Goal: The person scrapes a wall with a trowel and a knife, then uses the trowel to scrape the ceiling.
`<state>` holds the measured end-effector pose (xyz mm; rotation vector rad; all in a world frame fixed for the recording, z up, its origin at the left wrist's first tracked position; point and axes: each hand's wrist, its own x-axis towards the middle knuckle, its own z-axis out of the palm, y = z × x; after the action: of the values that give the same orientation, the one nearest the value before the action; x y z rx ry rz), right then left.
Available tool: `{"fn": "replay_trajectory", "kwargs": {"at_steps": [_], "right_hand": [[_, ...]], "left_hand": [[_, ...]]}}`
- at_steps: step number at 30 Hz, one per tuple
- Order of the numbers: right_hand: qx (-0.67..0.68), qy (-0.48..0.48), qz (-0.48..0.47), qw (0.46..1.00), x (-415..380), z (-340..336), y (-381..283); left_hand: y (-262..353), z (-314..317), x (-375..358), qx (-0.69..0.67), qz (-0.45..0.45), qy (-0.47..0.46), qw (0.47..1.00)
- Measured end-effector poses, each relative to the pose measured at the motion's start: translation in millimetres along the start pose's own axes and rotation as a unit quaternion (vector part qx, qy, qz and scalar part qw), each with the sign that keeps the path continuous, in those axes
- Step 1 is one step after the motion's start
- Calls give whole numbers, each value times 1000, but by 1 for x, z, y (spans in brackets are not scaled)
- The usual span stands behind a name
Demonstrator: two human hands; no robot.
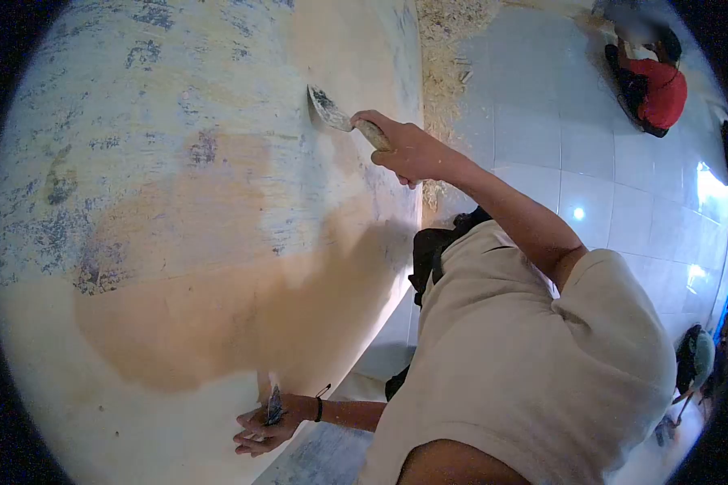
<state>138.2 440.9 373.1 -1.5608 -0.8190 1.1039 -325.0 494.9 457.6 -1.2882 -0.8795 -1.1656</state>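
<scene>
Gripping scraper [330, 111] in right hand [408, 152]; spreading left hand [260, 435] by dark blade [274, 406], hold unclear; seemingly leaving wall [202, 323] part-smooth, part-mottled.

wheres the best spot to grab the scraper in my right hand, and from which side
Best by the scraper's handle, coming from its rear end, where your right hand holds it: the handle is narrow and rounded, while the wide, thin blade faces the other way.

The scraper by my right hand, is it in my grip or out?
In: the right hand is curled around the scraper's handle.
</scene>
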Motion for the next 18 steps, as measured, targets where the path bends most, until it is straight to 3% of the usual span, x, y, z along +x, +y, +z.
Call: {"fn": "replay_trajectory", "kwargs": {"at_steps": [7,10,15,18], "right_hand": [[2,-5,-3,1000,28,-26,0],[-5,-8,6,1000,13,-18,3],[2,21,-1,1000,29,-19,2],[43,-12,-12,999,36,-30,7]], "left_hand": [[4,-1,4,10,22,3,1000],[-8,-1,-5,-19,-22,-29,999],[2,-3,2,-19,14,-23,999],[-2,-2,-1,-16,15,-21,1000]]}}
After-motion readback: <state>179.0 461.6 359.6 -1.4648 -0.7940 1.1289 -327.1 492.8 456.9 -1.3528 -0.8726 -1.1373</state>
